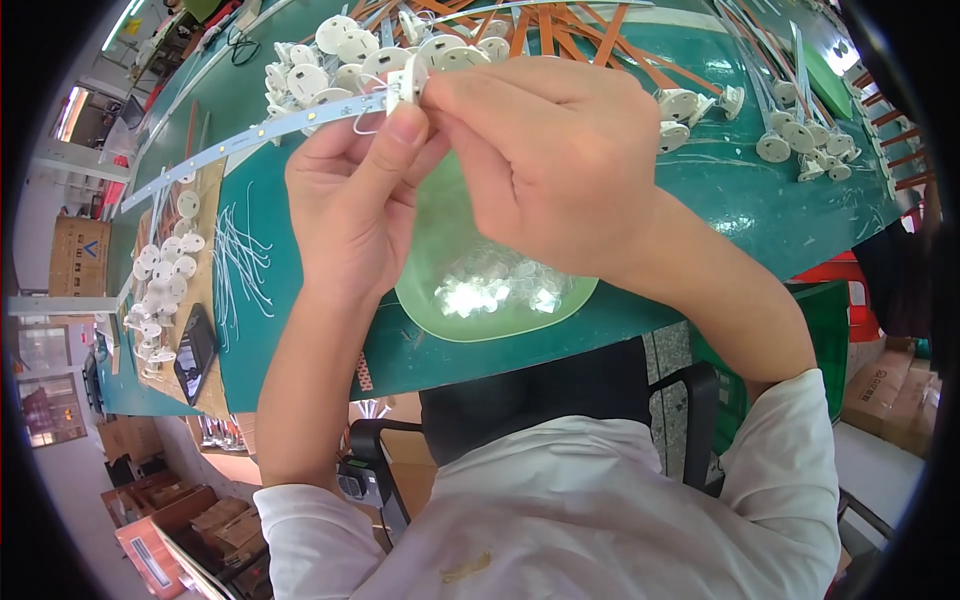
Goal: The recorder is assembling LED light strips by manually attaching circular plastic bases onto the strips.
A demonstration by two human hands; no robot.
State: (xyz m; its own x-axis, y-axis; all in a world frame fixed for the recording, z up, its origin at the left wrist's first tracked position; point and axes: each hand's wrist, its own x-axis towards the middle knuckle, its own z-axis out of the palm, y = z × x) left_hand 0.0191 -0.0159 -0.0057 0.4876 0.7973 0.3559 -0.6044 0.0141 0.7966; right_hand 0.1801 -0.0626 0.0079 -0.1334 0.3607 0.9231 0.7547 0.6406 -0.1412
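My left hand (345, 215) is closed on the end of a narrow white LED strip (235, 146), thumb pressed at the base of its round white end cap (405, 85). A thin white wire loops beside the cap. From the right, my right hand (570, 150) meets the cap's far face with thumb and fingers pinched together; whatever lies between those fingertips is hidden. Below both hands, a light green bowl (425, 318) holds many small clear plastic pieces.
White-capped strips (335, 38) heap at the back, brown strips (600, 40) behind them. More capped pieces lie right (800, 135) and left (165, 270) on cardboard. Cut white wires (240, 260) and a phone (196, 352) lie left on the green table (290, 350).
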